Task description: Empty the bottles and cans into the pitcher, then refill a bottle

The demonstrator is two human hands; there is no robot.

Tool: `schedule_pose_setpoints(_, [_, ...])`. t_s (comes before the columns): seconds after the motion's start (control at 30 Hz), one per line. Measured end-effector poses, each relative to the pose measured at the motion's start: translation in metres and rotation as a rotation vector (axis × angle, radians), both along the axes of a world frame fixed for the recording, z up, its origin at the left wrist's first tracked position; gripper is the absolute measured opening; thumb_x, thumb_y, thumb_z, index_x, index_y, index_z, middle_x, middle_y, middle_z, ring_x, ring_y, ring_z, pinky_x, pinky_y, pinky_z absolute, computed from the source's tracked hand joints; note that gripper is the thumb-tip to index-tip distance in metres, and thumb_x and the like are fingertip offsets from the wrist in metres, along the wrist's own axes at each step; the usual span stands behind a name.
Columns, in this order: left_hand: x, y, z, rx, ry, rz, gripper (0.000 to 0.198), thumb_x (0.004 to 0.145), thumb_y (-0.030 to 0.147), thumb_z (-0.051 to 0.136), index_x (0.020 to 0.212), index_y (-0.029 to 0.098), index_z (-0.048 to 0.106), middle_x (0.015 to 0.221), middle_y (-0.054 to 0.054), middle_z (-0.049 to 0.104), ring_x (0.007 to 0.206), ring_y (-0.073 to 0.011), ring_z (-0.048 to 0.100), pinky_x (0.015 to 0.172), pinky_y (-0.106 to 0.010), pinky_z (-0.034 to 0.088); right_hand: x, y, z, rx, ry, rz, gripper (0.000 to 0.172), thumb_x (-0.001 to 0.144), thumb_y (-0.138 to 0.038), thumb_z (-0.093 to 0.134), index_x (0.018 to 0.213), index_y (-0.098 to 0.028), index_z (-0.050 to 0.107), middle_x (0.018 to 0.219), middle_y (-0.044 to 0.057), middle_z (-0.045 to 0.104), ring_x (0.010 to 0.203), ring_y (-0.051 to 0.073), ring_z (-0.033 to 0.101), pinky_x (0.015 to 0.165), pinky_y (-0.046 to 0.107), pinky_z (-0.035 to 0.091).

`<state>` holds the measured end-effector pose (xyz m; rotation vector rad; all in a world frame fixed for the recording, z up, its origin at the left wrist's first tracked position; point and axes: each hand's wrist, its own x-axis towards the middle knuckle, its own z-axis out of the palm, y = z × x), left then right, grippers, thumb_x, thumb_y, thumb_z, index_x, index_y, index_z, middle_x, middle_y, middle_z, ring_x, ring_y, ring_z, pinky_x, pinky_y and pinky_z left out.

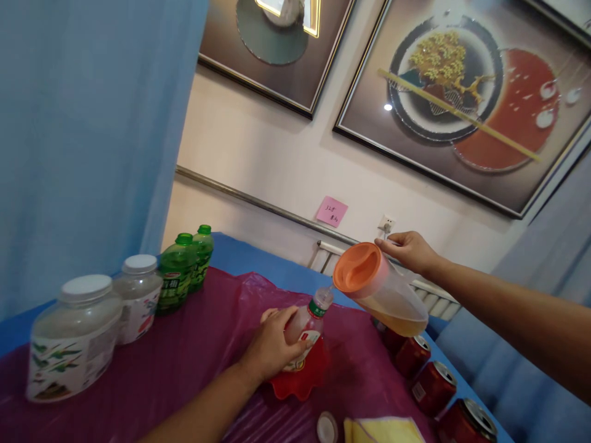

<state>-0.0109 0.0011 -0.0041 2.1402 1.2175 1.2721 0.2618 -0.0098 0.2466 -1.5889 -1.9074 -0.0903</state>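
My left hand [274, 344] is wrapped round a clear plastic bottle [308, 326] with a green neck band and a label. The bottle stands on a red scalloped dish [295, 389]. My right hand [409, 249] grips the handle of a translucent pitcher [397, 301] with an orange lid [357, 269]. The pitcher is tilted to the left, its spout close above the bottle's mouth. Yellowish liquid lies along the pitcher's lower side. Whether liquid is flowing into the bottle is hard to make out.
Two white-lidded jars [74, 341] and two green bottles [178, 274] stand at left. Several red cans [434, 384] line the right edge. A white cap [327, 427] and yellow cloth [385, 431] lie in front on the purple sheet [194, 369]. Blue curtains [92, 123] hang beside.
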Motion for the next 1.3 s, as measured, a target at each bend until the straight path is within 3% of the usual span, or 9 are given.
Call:
schedule_pose_setpoints(1.03, [-0.0002, -0.0016, 0.0039, -0.036, 0.037, 0.004, 0.065, 0.067, 0.040, 0.082, 0.126, 0.017, 0.064, 0.120, -0.011, 0.073, 0.116, -0.0337, 0.061, 0.108, -0.051, 0.041, -0.0016, -0.0006, -0.0011, -0.036, 0.026, 0.002, 0.063, 0.073, -0.074, 0.057, 0.051, -0.025, 0.026, 0.049, -0.007, 0.021, 0.047, 0.008, 0.021, 0.045, 0.026, 0.015])
schedule_pose_setpoints(1.3, [-0.0002, -0.0013, 0.0029, 0.000, 0.010, 0.000, 0.062, 0.066, 0.040, 0.083, 0.123, 0.022, 0.065, 0.119, -0.008, 0.074, 0.114, -0.0322, 0.063, 0.108, -0.050, 0.041, -0.0012, -0.0001, -0.0008, -0.028, 0.015, 0.013, 0.064, 0.073, -0.076, 0.057, 0.050, -0.025, 0.026, 0.048, -0.007, 0.021, 0.047, 0.008, 0.021, 0.046, 0.027, 0.015])
